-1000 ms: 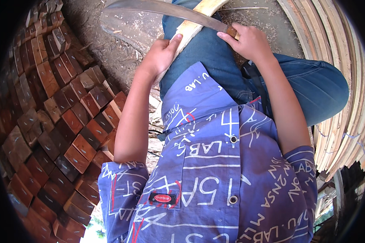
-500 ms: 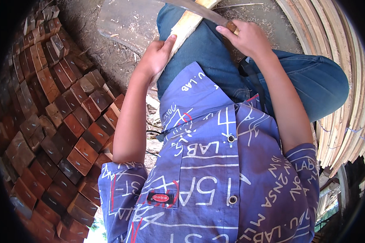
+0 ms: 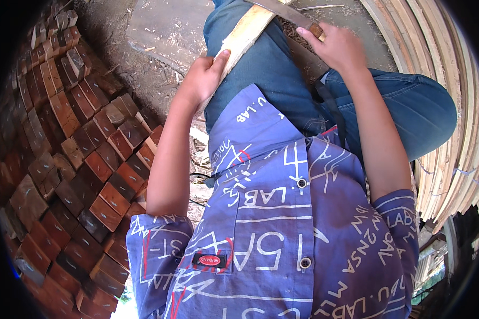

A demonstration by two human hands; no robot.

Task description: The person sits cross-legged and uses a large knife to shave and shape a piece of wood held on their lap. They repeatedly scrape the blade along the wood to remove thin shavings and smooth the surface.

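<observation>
My left hand [image 3: 203, 77] grips the near end of a pale flat wooden slat [image 3: 246, 33] that lies along my left thigh in blue jeans. My right hand [image 3: 337, 47] is closed around the wooden handle of a large knife [image 3: 283, 10], whose dark blade crosses the slat near the top edge of the view. The blade's tip is cut off by the frame. My blue printed shirt fills the lower middle.
A stack of reddish-brown wood blocks [image 3: 74, 154] curves along the left. Bundled pale thin wood strips [image 3: 452, 133] are piled on the right. Bare dirt ground with wood shavings [image 3: 159, 37] lies ahead beyond my knees.
The knife and slat sit higher in the view, the blade partly out of frame. Both hands keep their grip; the knife has shifted along the slat.
</observation>
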